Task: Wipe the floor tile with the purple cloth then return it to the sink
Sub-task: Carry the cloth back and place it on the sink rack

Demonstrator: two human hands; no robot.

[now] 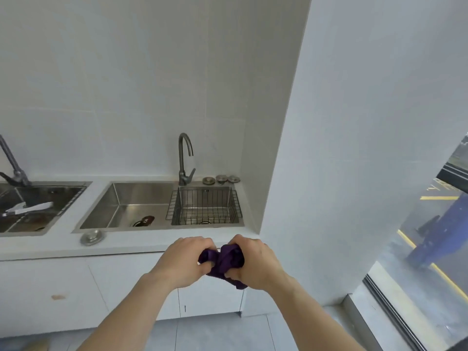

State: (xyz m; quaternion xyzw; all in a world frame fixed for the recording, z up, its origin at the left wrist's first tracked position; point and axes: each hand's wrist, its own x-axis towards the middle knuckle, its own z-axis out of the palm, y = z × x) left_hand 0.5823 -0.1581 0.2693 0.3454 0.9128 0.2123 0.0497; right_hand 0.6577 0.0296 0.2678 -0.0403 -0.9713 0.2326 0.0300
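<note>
The purple cloth (224, 260) is bunched up between both hands, held in the air just in front of the counter edge. My left hand (183, 262) grips its left end and my right hand (255, 262) grips its right end, with a corner hanging below. Beyond the hands lies a steel sink (131, 198) with a curved faucet (184, 158). A wire basket (205, 206) sits in the sink's right half. Grey floor tile (215, 333) shows at the bottom, under my forearms.
A second sink (38, 196) with utensils lies at the left. A drain stopper (92, 237) rests on the white counter (63, 245), and three more (220, 179) sit behind the basket. White cabinet doors stand below. A wall and a glass window (430, 249) close off the right.
</note>
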